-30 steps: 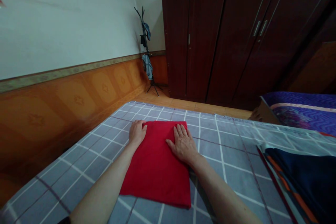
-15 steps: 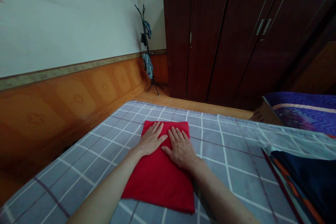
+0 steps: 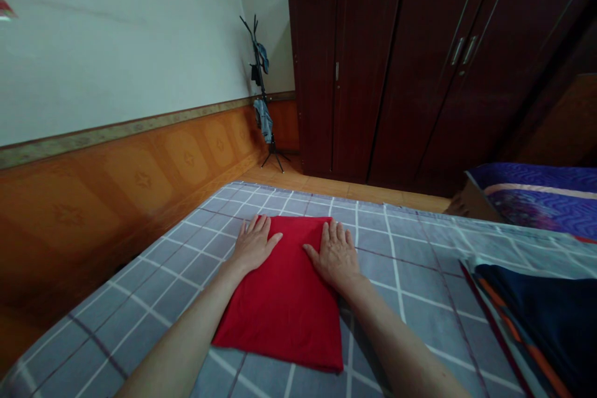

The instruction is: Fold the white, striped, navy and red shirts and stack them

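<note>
A red cloth (image 3: 289, 305), folded into a rough rectangle, lies flat on a grey bedspread with white check lines (image 3: 415, 317). My left hand (image 3: 254, 245) rests palm down on the cloth's far left edge, thumb spread towards its middle. Across from it, my right hand (image 3: 336, 256) lies flat over the far right edge, with part of it past the cloth. Both hands have fingers extended and grip nothing. The cloth beneath the palms is hidden.
Folded dark blue and orange fabrics (image 3: 541, 317) lie at the right on the bedspread. Beyond the bed stand a dark red wardrobe (image 3: 364, 74) and a black coat rack (image 3: 261, 74). A purple-covered surface (image 3: 550, 196) is at the far right.
My hands have moved apart, the left one leftwards and the right one rightwards, from the cloth's middle to its side edges. The view has shifted slightly.
</note>
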A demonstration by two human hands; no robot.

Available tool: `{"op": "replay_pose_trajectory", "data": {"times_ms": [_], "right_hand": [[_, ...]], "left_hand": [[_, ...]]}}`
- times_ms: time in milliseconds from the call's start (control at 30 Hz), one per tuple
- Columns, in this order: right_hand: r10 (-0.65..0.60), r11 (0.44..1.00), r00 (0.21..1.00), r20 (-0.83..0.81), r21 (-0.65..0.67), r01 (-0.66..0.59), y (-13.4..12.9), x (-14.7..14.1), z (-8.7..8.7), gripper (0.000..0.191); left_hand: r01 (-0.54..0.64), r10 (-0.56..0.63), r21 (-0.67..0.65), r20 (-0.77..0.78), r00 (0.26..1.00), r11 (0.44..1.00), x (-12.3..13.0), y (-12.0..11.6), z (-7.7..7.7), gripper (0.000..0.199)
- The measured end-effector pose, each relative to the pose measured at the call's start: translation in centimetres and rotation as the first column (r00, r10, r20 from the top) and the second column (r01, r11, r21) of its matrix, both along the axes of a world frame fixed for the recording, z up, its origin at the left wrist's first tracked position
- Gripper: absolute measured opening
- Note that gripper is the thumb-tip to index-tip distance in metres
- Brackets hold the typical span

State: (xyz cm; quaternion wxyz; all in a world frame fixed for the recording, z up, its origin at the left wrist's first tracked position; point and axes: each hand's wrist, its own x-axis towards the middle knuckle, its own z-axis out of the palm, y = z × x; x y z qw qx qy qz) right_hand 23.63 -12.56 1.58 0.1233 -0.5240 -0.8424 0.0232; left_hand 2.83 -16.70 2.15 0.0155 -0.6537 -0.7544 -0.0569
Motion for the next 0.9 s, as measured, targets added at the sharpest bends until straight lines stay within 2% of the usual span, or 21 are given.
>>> {"op": "replay_pose_trajectory", "data": {"times_ms": [67, 133, 200, 267, 400, 567, 733, 900], "right_hand": [[0.074, 0.997, 0.997, -0.030, 0.039, -0.073, -0.5, -0.4, 0.3, 0.069], [0.202, 0.978, 0.977, -0.069, 0.070, -0.197, -0.9, -0.8, 0.4, 0.060], [0.303, 0.952, 0.948, -0.093, 0.064, -0.298, -1.0, -1.1, 0.3, 0.056], [0.351, 0.936, 0.931, -0.101, 0.032, -0.349, -0.6, -1.0, 0.1, 0.056], [0.313, 0.949, 0.945, -0.095, -0.001, -0.315, 1.1, -0.1, -0.3, 0.060], [0.167, 0.986, 0.983, -0.076, -0.004, -0.168, 1.9, 0.4, -0.1, 0.062], [0.350, 0.937, 0.931, -0.101, 0.053, -0.346, 0.8, -1.1, 0.2, 0.053], [0.332, 0.943, 0.939, -0.091, 0.017, -0.332, 1.1, -1.6, -0.2, 0.055]], "left_hand": [[0.106, -0.104, 0.077, -0.028, 0.994, 0.991, 1.0, -0.1, 0.6, 0.059], [0.219, -0.219, 0.111, -0.020, 0.976, 0.969, 1.9, 0.0, 0.7, 0.054], [0.266, -0.268, 0.079, 0.013, 0.963, 0.961, 2.5, 0.5, 0.3, 0.052], [0.271, -0.271, 0.020, 0.052, 0.961, 0.962, 2.5, 1.0, -0.4, 0.052], [0.261, -0.260, -0.010, 0.084, 0.962, 0.965, 2.0, 1.5, -1.4, 0.055], [0.247, -0.247, 0.010, 0.068, 0.967, 0.969, 2.2, 1.1, -0.9, 0.056], [0.339, -0.340, 0.037, 0.046, 0.939, 0.940, 2.7, 1.0, -0.6, 0.056], [0.304, -0.303, 0.007, 0.103, 0.947, 0.953, 2.4, 1.2, -0.8, 0.057]]}}
